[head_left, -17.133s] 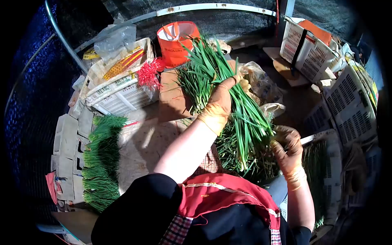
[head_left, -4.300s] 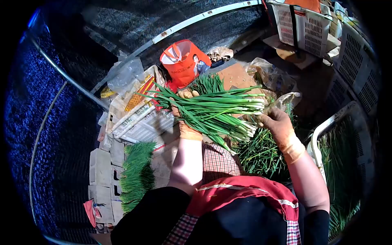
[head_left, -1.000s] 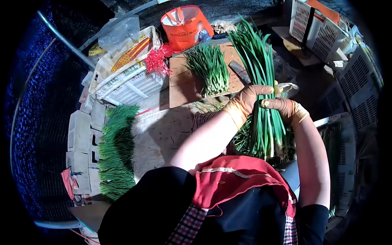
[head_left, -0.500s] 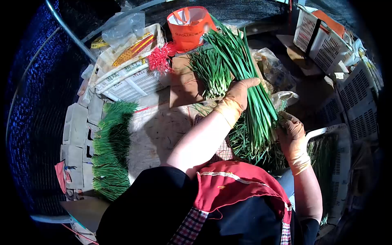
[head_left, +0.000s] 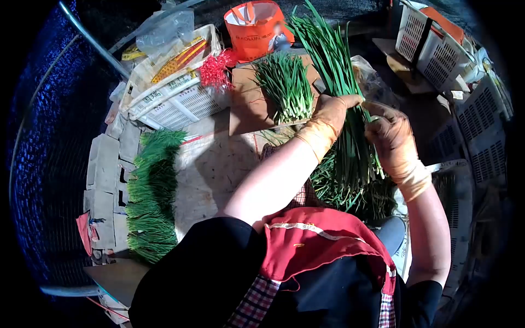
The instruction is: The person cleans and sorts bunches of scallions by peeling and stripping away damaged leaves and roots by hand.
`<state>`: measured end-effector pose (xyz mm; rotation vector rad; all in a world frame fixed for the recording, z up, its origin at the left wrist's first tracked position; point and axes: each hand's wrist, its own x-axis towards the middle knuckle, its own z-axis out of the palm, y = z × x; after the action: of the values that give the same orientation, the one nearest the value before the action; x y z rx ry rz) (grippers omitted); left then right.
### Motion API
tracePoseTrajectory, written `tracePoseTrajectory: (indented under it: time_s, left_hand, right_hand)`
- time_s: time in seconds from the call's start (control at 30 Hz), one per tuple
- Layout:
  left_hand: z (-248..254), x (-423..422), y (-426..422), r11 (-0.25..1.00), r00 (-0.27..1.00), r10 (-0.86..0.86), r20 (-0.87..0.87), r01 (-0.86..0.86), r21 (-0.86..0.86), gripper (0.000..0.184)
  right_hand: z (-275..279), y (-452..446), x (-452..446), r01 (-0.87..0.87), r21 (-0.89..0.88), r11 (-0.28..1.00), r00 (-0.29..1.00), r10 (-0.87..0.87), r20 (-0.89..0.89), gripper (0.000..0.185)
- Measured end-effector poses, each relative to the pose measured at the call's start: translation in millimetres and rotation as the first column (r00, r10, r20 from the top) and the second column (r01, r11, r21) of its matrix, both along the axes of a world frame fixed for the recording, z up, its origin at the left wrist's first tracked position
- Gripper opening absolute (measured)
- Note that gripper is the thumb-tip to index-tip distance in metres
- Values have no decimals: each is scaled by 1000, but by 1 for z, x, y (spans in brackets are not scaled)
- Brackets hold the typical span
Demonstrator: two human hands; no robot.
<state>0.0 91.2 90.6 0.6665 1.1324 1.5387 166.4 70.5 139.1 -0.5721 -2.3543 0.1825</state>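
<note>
My left hand [head_left: 332,116], in a tan glove, is wrapped round the middle of a bunch of long green stalks [head_left: 333,57]. Their leaves point up and away, and the pale root ends hang down towards my lap. My right hand [head_left: 391,134], gloved too, touches the right side of the bunch with its fingers curled; what they pinch is too small to make out. Left of the bunch, a smaller bunch of greens [head_left: 287,87] lies on a brown board [head_left: 246,106]. Below my hands is a heap of loose greens [head_left: 355,199].
A white crate [head_left: 178,104] with a red string tassel [head_left: 216,71] stands at the back left, beside an orange bag [head_left: 257,33]. A row of greens [head_left: 153,202] lies by grey blocks [head_left: 103,164] on the left. White crates [head_left: 481,131] stand on the right.
My right hand has risen from the root ends to the middle of the bunch, near my left hand. The bunch has turned more upright, and my left hand has shifted slightly right.
</note>
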Motion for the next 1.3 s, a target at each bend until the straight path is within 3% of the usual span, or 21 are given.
tracePoseTrajectory:
  time_s: [0.07, 0.13, 0.17, 0.2, 0.27, 0.3, 0.33, 0.4, 0.43, 0.53, 0.63, 0.77, 0.9, 1.0, 1.03, 1.07, 1.13, 1.17, 1.2, 1.27, 1.3]
  left_hand:
    - [8, -2, -2, 997, 965, -42, 260, 56, -49, 25]
    - [-4, -11, 6, 993, 993, 96, 67, -100, 55, 21]
    - [-2, -15, 9, 993, 975, 78, 208, -93, 66, 21]
    - [-1, -21, 12, 993, 938, 59, 343, -91, 79, 22]
    - [11, -30, 13, 993, 892, 106, 439, -116, -4, 21]
    - [25, -30, 8, 986, 869, 162, 467, -162, -41, 19]
    - [35, -29, 5, 976, 844, 213, 492, -202, -77, 18]
    - [26, -35, 15, 956, 849, 213, 485, -282, 75, 14]
    - [26, -36, 15, 962, 840, 199, 505, -267, 65, 14]
    - [17, -38, 24, 943, 827, 219, 517, -316, 106, 18]
    - [21, -39, 15, 957, 831, 149, 536, -257, 133, 20]
    - [39, -36, -4, 973, 771, 181, 610, -232, 4, 22]
    - [20, -45, 8, 962, 800, 215, 560, -272, 20, 30]
    - [13, -63, 15, 962, 780, 170, 602, -264, 70, 27]
    - [8, -74, 20, 951, 793, 140, 593, -274, 141, 26]
    - [13, -81, 16, 952, 800, 127, 586, -265, 154, 23]
    - [11, -98, 25, 938, 805, 156, 573, -302, 168, 21]
    - [14, -99, 23, 934, 819, 159, 551, -306, 185, 19]
    - [16, -98, 22, 931, 834, 161, 528, -305, 199, 17]
    - [21, -89, 20, 918, 869, 145, 473, -296, 263, 13]
    - [19, -87, 22, 925, 869, 144, 473, -289, 248, 13]
  right_hand:
    - [20, -8, 7, -66, -191, 979, 948, 2, -317, 15]
    - [39, -16, 30, -47, -109, 993, 908, -3, -418, 10]
    - [31, -21, 44, 169, -402, 900, 835, -347, -427, 9]
    - [29, -23, 51, 32, -624, 781, 754, -429, -497, 11]
    - [-20, -10, 74, 6, -866, 500, 651, -659, -376, 15]
    - [-56, -10, 80, 93, -864, 495, 737, -617, -274, 21]
    - [-116, 4, 96, -120, -886, 448, 720, -576, -388, 42]
    - [-125, -30, 71, 18, -966, 258, 778, -611, -149, 79]
    - [-133, -32, 59, 0, -944, 330, 786, -584, -205, 80]
    - [-111, -38, 26, -257, -944, 206, 833, -449, -324, 59]
    - [-104, -37, 2, -488, -872, 25, 747, -505, -433, 30]
    - [-99, -43, -3, -481, -844, 237, 716, -451, -534, 15]
    - [-96, -47, 21, -304, -915, 265, 780, -482, -399, 12]
    - [-110, -46, 69, -7, -961, 278, 790, -588, -176, 15]
    - [-121, -44, 88, 216, -945, 244, 784, -621, 19, 18]
    - [-136, -43, 110, 428, -881, 204, 733, -649, 206, 22]
    - [-187, -33, 156, 759, -496, 421, 649, -544, 532, 29]
    - [-153, -44, 134, 788, -489, 373, 614, -521, 593, 34]
    - [-149, -39, 122, 785, -492, 377, 619, -518, 591, 34]
    - [-144, -30, 105, 628, -265, 732, 778, -581, 239, 36]
    - [-128, -25, 93, 533, -405, 743, 839, -524, 145, 37]
